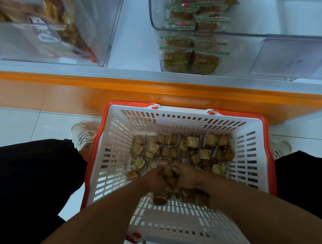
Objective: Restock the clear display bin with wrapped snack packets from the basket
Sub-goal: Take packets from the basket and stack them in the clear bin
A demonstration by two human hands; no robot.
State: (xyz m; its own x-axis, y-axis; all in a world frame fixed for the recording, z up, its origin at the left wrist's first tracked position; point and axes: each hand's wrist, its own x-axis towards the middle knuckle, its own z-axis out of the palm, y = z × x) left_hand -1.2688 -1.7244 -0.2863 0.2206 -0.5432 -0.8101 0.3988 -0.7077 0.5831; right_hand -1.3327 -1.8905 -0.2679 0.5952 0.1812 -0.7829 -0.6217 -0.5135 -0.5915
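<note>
A white basket [190, 117] with an orange rim sits on the floor between my legs, its bottom covered with several small wrapped snack packets [192, 141]. Both hands are down inside it, side by side. My left hand [155, 178] and my right hand [186, 176] are closed together around a bunch of packets, some hanging below the fingers. On the shelf above stands the clear display bin [252, 35], with stacked packets of the same kind [190, 55] filling its left part; its right part holds nothing.
Another clear bin [98, 27] with orange and brown bagged goods stands on the shelf at the left. An orange shelf front [120, 94] runs across just beyond the basket. My shoes [83, 135] rest on the white tiled floor either side.
</note>
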